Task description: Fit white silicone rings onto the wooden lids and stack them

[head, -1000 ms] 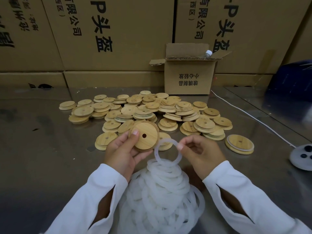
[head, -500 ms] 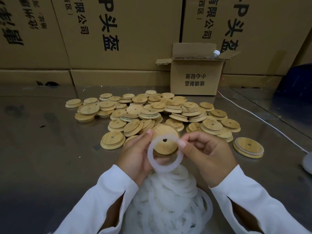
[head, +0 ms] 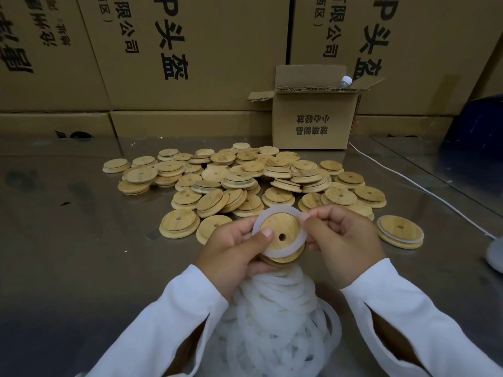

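My left hand (head: pixel 231 251) grips a round wooden lid (head: pixel 280 229) with a small hole, thumb on its face. A white silicone ring (head: pixel 277 251) lies around the lid's raised step. My right hand (head: pixel 340 238) pinches the ring at its upper right edge. Below my hands sits a heap of loose white rings (head: pixel 275 322). A spread of bare wooden lids (head: pixel 239 178) covers the table behind. To the right lies a lid with a ring fitted (head: pixel 400 231).
The steel table (head: pixel 68 254) reflects the large cardboard cartons (head: pixel 190 50) walling the back. A small open carton (head: pixel 313 115) with a bottle in it stands at the back right. A white cable (head: pixel 408 180) runs to a white device (head: pixel 496 251) at the right edge.
The ring was held apart from the lid a second ago. My hands have come together, and the ring now sits around the lid's step.
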Available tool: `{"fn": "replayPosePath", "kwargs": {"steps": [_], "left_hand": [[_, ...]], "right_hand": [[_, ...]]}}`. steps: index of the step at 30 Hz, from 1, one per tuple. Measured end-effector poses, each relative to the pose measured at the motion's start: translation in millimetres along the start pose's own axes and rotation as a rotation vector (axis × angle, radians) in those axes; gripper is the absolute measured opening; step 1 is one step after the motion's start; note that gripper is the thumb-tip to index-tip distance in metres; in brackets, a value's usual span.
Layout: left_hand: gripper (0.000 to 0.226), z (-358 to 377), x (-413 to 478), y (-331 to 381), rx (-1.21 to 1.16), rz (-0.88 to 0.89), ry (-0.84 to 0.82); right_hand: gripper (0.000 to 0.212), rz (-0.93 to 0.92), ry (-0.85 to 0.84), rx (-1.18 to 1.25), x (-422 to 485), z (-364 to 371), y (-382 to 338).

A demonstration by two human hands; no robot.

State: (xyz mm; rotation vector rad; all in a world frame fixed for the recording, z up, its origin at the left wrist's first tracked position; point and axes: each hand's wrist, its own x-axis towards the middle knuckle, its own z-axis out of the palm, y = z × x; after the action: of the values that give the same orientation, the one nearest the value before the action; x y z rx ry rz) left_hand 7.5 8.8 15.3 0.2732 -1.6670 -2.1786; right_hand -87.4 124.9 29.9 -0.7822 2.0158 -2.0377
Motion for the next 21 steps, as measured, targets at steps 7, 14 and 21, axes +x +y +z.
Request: {"fn": "replayPosePath", "kwargs": {"steps": [7, 14, 21], "left_hand": [[0.032, 1.8, -0.9, 0.5, 0.0, 0.051, 0.006], [0.035, 1.4, 0.1, 0.8, -0.017, 0.081, 0.063], [0.039, 2.1, -0.9, 0.1, -0.051, 0.073, 0.091]], "right_hand": [[0.02, 0.057, -0.06, 0.057, 2.8, -2.1, -2.0], [0.021, 0.028, -0.108, 0.024, 3.0, -2.4, -2.1], [0.012, -0.061, -0.063, -0.011, -1.3, 0.7, -3.3]]}}
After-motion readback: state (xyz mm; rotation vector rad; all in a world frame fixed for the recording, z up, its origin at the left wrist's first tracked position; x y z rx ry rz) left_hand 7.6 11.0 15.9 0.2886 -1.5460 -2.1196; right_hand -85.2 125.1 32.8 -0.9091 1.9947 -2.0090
